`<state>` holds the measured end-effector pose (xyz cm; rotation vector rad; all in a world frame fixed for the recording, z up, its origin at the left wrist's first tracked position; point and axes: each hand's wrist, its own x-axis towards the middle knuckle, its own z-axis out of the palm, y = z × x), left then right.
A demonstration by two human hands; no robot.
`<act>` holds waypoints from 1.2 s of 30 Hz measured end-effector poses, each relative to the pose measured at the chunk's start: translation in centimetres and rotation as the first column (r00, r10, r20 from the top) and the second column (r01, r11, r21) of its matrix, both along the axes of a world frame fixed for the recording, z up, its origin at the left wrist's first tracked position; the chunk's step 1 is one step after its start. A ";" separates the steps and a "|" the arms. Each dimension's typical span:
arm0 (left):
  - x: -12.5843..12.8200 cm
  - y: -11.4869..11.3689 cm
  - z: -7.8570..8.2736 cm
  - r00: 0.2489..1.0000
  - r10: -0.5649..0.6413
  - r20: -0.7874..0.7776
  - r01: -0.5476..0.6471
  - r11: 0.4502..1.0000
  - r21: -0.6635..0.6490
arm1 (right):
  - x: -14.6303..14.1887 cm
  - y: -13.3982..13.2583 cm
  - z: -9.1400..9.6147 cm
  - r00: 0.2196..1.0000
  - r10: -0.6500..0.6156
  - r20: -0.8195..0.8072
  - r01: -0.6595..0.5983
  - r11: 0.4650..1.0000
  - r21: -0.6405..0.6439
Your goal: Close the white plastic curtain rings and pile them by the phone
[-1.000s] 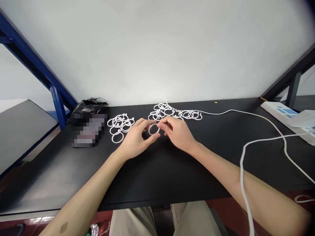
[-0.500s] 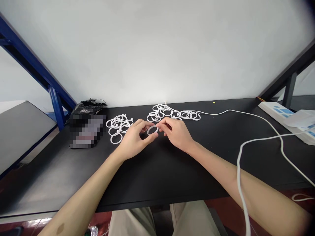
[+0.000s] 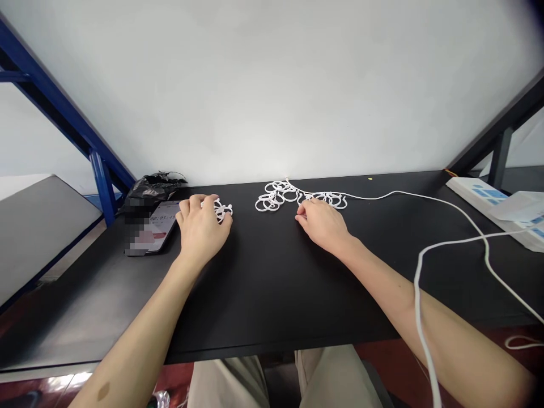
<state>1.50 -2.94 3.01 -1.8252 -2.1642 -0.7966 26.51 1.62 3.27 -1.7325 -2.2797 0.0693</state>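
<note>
Left hand [image 3: 200, 226] lies palm down over the left pile of white rings [image 3: 221, 211], toward the back edge of the black tabletop [image 3: 263, 294]. Fingers curl over the pile; whether they pinch a ring cannot be told, since the hand hides most of it. Only a few loops show at its right side.

Right hand [image 3: 323, 224] rests near the tabletop's back centre, fingertips [image 3: 301, 213] touching the near edge of the chained rings [image 3: 297, 197], loosely bent, nothing clearly gripped. The two ring groups sit well apart, likely kept as separate lots.

A phone [image 3: 158, 225] lies just left of the left hand, screen up. A white cable [image 3: 425, 243] trails across the right side toward a power strip [image 3: 488, 198] at the back right corner.
</note>
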 end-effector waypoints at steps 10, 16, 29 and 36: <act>2.2 -0.4 0.2 0.896 -0.377 0.236 0.385 0.923 0.013 | -0.9 -0.8 0.0 0.910 0.248 -0.331 -0.203 0.965 0.163; 3.2 -1.1 1.1 0.713 -0.371 0.594 0.526 0.844 -0.104 | -2.4 -2.9 0.6 0.649 0.517 -0.558 -0.463 0.850 0.251; 3.2 -1.2 0.9 0.496 -0.379 0.781 0.649 0.760 -0.043 | -2.8 -3.3 0.4 0.544 0.425 -0.723 -0.538 0.838 0.088; 3.2 -1.0 0.5 0.513 -0.418 0.750 0.664 0.747 -0.038 | -2.7 -3.2 0.1 0.536 0.328 -0.778 -0.495 0.868 0.026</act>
